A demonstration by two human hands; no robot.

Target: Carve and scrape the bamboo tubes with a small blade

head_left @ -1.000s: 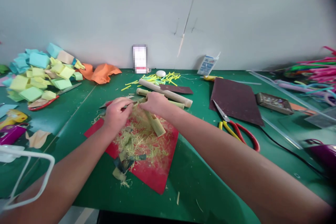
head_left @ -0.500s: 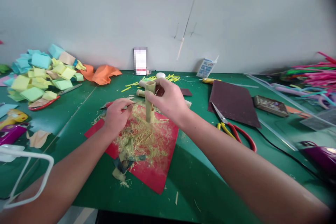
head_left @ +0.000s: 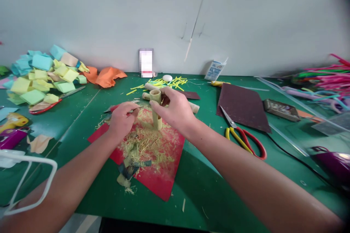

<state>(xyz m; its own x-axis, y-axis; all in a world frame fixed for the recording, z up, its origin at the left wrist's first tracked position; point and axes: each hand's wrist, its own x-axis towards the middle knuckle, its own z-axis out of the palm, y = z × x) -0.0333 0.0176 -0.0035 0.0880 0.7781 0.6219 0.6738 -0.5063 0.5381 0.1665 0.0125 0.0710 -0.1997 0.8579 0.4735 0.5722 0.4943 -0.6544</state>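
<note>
My right hand (head_left: 175,105) grips a pale bamboo tube (head_left: 156,118) by its upper end, thumb in front and fingers behind. The tube stands nearly upright over a red sheet (head_left: 164,180), its open top facing me and a notch cut low in its side. My left hand (head_left: 123,116) is closed in a pinch left of the tube, with a thin dark sliver-like tip (head_left: 140,107) showing at the fingertips. What it belongs to is unclear. Bamboo shavings (head_left: 144,145) cover much of the sheet. Behind the left hand, a red and grey object (head_left: 112,108) is partly hidden.
Scissors (head_left: 232,123) and yellow-handled pliers (head_left: 240,140) lie to the right, by dark sandpaper (head_left: 243,107) and a metal box (head_left: 281,110). Folded paper pieces (head_left: 41,80) pile at left. Yellow strips (head_left: 175,83) and a propped phone (head_left: 146,63) are at the back.
My right hand has lowered a little, and the bamboo tube's top has dropped and tilted slightly toward me. My left hand has barely moved.
</note>
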